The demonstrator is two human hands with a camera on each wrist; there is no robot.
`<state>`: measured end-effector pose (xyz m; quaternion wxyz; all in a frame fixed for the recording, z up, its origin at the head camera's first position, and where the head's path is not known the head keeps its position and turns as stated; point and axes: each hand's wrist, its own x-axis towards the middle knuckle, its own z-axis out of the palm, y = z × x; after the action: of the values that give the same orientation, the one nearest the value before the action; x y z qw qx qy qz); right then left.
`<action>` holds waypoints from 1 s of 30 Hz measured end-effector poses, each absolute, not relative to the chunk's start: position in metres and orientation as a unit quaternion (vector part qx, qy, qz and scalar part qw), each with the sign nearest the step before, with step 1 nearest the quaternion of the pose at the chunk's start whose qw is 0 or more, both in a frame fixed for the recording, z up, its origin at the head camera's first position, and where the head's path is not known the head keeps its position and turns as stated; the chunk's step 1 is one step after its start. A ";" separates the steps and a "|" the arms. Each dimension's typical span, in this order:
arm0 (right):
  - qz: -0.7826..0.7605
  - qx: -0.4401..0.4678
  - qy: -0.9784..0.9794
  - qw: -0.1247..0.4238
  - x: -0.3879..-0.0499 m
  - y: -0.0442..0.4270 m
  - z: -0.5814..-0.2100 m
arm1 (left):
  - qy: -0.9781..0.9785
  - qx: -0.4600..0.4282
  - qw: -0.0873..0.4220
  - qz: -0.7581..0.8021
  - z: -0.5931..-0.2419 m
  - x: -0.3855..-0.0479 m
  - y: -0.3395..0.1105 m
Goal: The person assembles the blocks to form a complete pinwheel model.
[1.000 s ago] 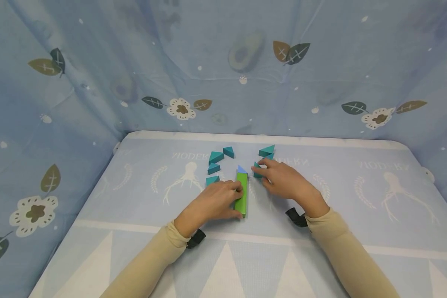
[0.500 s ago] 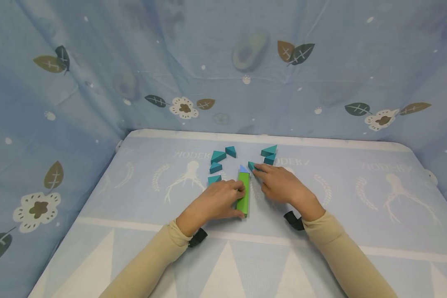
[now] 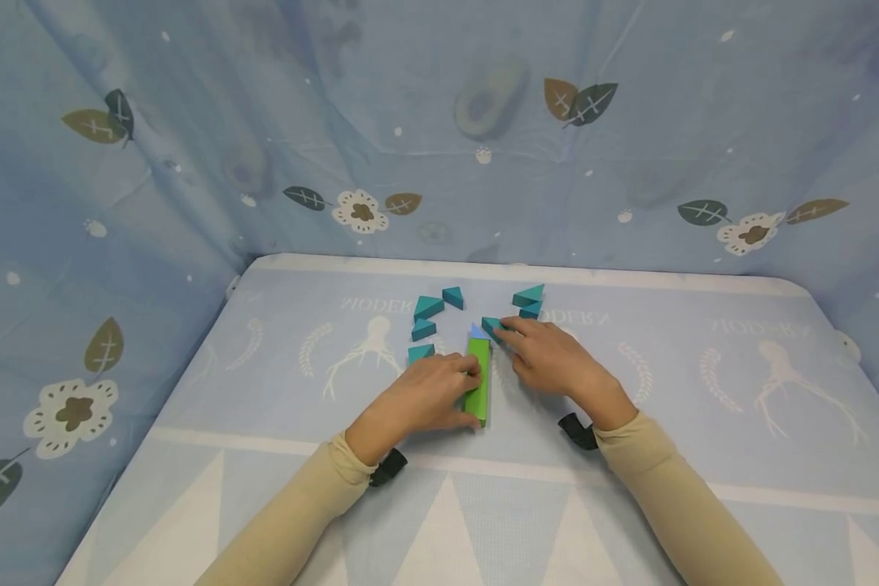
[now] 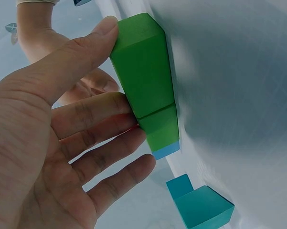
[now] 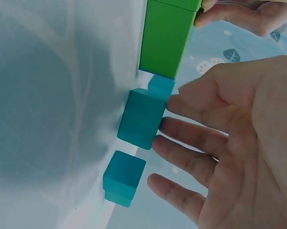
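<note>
My left hand holds a row of green toy blocks, thumb at the near end and bent fingers on top. A seam shows between two green blocks in the left wrist view. At their far end sits a light blue triangular block. My right hand touches a teal triangular block with its fingertips, the fingers fairly straight. That teal block lies flat, close beside the blue one in the right wrist view; whether they touch is unclear.
Several teal triangular blocks lie to the left of the green row. Two more teal blocks lie at the back right, close together. A patterned cloth covers the table, and a blue printed curtain hangs behind it.
The right hand has slid the teal triangular block to the left, turning it, toward the blue block. The left hand has stayed on the green blocks.
</note>
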<state>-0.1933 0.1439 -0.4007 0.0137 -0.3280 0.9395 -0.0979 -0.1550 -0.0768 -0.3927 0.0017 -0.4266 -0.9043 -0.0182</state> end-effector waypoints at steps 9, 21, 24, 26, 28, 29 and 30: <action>-0.099 -0.326 0.940 0.016 -0.194 0.143 -0.402 | -0.904 -0.427 -0.002 -0.009 -0.392 -0.155 -0.076; -0.097 -0.344 0.934 -0.003 -0.191 0.140 -0.404 | -0.904 -0.428 0.001 -0.016 -0.394 -0.155 -0.076; -0.097 -0.345 0.933 -0.005 -0.191 0.139 -0.403 | -0.904 -0.426 0.000 -0.011 -0.394 -0.155 -0.076; -0.097 -0.345 0.934 -0.004 -0.191 0.139 -0.403 | -0.905 -0.426 0.000 -0.008 -0.394 -0.155 -0.076; -0.095 -0.344 0.934 -0.003 -0.191 0.139 -0.404 | -0.905 -0.425 0.001 -0.008 -0.393 -0.155 -0.076; -0.094 -0.345 0.934 -0.002 -0.192 0.138 -0.404 | -0.905 -0.425 0.001 -0.008 -0.393 -0.155 -0.076; -0.092 -0.345 0.934 -0.002 -0.192 0.138 -0.404 | -0.905 -0.426 0.001 -0.009 -0.393 -0.155 -0.076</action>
<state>-0.1917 0.1382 -0.4038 -0.0023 -0.3449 0.9341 -0.0922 -0.1545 -0.0758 -0.3933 0.0014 -0.4255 -0.9049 -0.0089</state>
